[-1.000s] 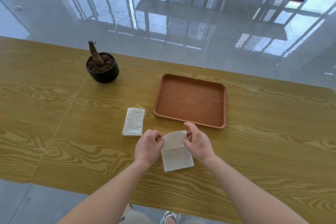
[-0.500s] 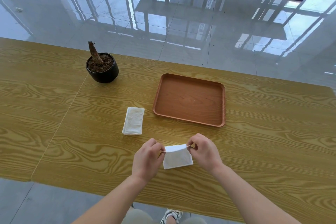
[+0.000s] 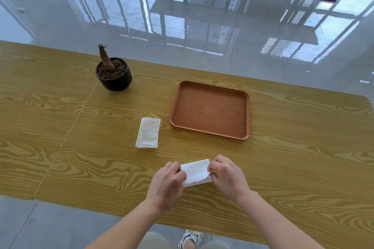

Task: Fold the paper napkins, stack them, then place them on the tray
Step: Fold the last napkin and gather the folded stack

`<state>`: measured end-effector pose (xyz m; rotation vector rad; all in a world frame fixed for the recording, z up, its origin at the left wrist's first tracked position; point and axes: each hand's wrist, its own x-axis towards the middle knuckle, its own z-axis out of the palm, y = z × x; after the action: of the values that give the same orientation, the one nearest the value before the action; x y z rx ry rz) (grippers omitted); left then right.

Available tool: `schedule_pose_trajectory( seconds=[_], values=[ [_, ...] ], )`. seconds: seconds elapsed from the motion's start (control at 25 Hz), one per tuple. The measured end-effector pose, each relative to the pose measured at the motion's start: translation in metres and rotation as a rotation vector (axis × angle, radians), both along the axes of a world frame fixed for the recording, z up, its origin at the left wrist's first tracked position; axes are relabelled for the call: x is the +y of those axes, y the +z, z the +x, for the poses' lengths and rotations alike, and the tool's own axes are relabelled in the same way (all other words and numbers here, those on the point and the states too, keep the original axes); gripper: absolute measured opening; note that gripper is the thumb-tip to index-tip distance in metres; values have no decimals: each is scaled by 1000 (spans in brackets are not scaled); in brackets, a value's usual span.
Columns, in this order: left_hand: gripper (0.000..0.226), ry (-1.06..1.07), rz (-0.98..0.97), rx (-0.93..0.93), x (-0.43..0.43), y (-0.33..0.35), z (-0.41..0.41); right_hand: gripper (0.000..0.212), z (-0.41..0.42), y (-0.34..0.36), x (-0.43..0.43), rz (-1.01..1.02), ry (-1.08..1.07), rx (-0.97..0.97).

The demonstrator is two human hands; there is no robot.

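A white paper napkin [image 3: 196, 172], folded into a small rectangle, lies on the wooden table near its front edge. My left hand [image 3: 167, 183] pinches its left end and my right hand [image 3: 227, 176] pinches its right end. A stack of folded white napkins [image 3: 148, 135] sits further back and to the left, apart from both hands. The brown rectangular tray [image 3: 210, 109] lies behind and right of that stack with nothing on it.
A black pot with soil and a bare stump [image 3: 113, 74] stands at the back left. The table [image 3: 303, 147] has its far edge just behind the tray, with glossy tiled floor beyond. My shoe [image 3: 191, 237] shows below the front edge.
The napkin's far half came down toward me, so it is now half as long. Both hands moved nearer the front edge and now hold its two ends.
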<state>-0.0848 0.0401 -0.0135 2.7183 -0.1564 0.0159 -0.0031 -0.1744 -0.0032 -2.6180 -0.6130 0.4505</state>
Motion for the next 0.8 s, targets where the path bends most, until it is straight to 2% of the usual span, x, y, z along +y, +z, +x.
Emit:
schedule_pose_trajectory(
  seconds=[0.16,0.28,0.36,0.52,0.68,0.8],
  values=[
    [10,40,-7,-17,-4,-2,-3,28,-5,-5,-3,-7,28,20],
    [9,40,35,-49,-8,-5,-3,25,-7,-6,-2,70,-82,0],
    [20,9,125,-46,-10,-9,-2,19,-6,-5,3,92,-109,-25],
    [38,-5,271,-4,-11,-15,-2,24,-6,-8,14,18,-35,-36],
    [46,-2,311,2,-12,-17,-4,20,-8,-14,16,-47,-8,-48],
    [49,27,307,5,-14,-19,-6,25,-9,-14,15,-32,-14,-49]
  ],
)
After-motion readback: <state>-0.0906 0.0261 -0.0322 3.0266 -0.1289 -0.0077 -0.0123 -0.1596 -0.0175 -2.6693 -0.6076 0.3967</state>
